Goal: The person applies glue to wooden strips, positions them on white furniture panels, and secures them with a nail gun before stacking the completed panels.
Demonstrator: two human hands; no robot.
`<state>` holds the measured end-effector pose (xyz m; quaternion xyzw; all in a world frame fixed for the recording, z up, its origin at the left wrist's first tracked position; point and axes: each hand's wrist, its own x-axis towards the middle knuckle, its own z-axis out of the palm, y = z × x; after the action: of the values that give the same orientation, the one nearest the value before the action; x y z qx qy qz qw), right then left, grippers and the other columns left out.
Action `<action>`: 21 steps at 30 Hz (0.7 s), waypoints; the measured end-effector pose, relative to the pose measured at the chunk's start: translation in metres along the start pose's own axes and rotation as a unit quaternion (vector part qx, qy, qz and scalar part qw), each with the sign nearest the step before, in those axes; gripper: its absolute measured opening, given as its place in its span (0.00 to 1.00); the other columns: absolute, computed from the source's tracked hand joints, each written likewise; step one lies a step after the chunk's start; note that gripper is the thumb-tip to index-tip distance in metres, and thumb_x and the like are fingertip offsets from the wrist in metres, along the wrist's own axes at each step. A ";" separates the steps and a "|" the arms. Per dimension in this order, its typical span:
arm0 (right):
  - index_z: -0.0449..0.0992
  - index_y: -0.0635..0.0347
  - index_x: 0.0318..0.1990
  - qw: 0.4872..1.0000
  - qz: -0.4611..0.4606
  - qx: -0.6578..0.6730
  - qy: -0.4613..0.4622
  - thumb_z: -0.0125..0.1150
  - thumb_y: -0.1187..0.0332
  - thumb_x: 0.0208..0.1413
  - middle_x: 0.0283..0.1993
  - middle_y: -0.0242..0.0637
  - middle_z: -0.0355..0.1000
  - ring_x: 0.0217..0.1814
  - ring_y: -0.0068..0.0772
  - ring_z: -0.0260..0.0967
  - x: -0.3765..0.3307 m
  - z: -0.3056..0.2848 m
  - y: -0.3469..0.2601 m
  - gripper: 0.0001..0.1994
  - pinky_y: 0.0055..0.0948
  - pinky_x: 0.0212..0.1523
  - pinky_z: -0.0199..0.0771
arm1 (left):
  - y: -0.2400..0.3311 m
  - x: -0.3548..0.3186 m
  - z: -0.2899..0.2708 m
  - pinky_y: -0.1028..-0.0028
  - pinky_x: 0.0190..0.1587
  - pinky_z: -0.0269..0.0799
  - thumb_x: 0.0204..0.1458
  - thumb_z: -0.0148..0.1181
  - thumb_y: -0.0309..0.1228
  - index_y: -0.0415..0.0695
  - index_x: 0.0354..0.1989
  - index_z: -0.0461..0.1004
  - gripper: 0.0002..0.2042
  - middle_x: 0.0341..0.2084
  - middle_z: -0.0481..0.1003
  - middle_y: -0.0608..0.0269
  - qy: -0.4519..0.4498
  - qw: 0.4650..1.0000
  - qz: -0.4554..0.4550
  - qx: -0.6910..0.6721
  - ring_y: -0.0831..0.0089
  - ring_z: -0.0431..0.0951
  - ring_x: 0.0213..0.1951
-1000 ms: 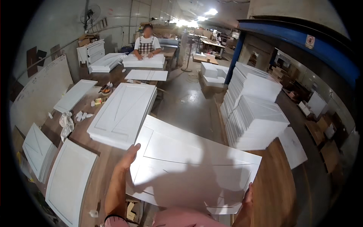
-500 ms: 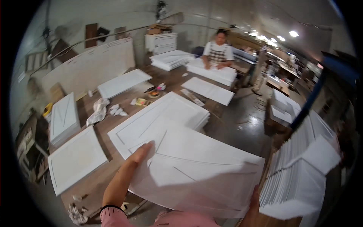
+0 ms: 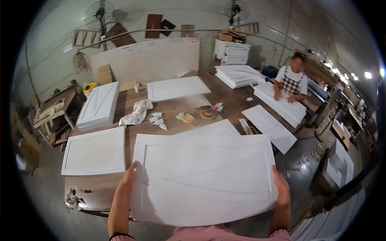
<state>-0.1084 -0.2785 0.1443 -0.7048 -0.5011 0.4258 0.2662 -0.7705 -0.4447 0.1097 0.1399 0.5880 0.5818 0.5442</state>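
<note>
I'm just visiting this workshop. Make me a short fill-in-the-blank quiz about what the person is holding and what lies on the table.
1. The left hand and right hand grip one large panel whose colour is ____.
2. The crumpled rag lies on the ____ worktable.
3. The co-worker stands on the person's ____ side.

Missing words: white; wooden; right

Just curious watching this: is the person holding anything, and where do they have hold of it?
Yes: a white cabinet door panel, held flat by its two short side edges, left hand on the left edge, right hand on the right.
</note>
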 end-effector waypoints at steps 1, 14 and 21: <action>0.67 0.77 0.67 1.000 -0.006 -0.005 -0.010 0.47 0.31 0.64 0.67 0.55 0.69 0.70 0.46 0.64 0.030 0.000 -0.015 0.48 0.41 0.69 0.61 | 0.000 0.005 -0.001 0.65 0.47 0.75 0.66 0.48 0.57 0.41 0.48 0.79 0.28 0.39 0.80 0.55 0.010 1.000 0.002 -0.007 0.63 0.78 0.41; 0.80 0.66 0.48 0.970 -0.095 -0.169 -0.146 0.50 0.41 0.67 0.33 0.35 0.76 0.29 0.28 0.70 0.279 0.075 -0.160 0.31 0.27 0.20 0.62 | 0.018 0.007 -0.050 0.59 0.60 0.71 0.67 0.51 0.52 0.37 0.56 0.77 0.28 0.50 0.80 0.51 0.260 0.898 0.084 0.345 0.56 0.77 0.53; 0.72 0.61 0.65 0.937 -0.137 0.052 -0.316 0.49 0.43 0.68 0.59 0.43 0.75 0.60 0.43 0.72 0.335 0.095 -0.043 0.31 0.45 0.59 0.74 | -0.091 -0.007 -0.021 0.66 0.61 0.71 0.68 0.42 0.61 0.41 0.68 0.68 0.35 0.60 0.73 0.56 0.110 0.992 -0.010 0.065 0.66 0.76 0.56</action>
<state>-0.1659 0.0447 0.0198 -0.4433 -0.6282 0.6117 0.1862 -0.7428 -0.4871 0.0312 0.1040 0.6826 0.5483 0.4718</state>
